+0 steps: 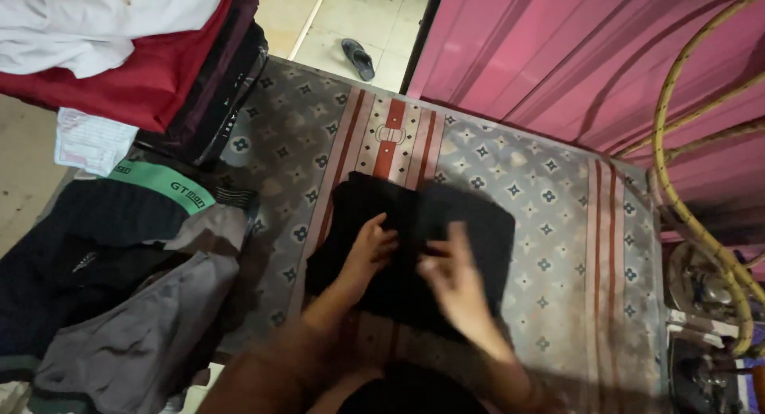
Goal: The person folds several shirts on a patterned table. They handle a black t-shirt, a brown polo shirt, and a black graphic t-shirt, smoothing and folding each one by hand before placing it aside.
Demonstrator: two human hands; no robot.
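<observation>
Black cloth lies folded on the patterned mat, near its middle, just right of the mat's red-striped band. Both of the person's hands are on it.

From the head camera, looking down: the left hand rests on the cloth's left half, its fingers curled and bunched against the fabric; whether they pinch a fold I cannot tell. The right hand is blurred, fingers stretched out and loosely spread, lying flat over the cloth's centre just beside the left hand. Both forearms come up from the bottom edge of the picture.

To the left of the mat lies a heap of clothes: a grey garment at the front, a dark one with a green waistband behind it. Farther back sits a stack of folded dark red and maroon pieces with a white cloth on top, and a white paper slip lies by its foot. Beyond the mat, a dark sandal rests on the tiled floor. A pink corrugated wall runs along the mat's far right side, and a yellow cane frame curves beside it at the right edge.
</observation>
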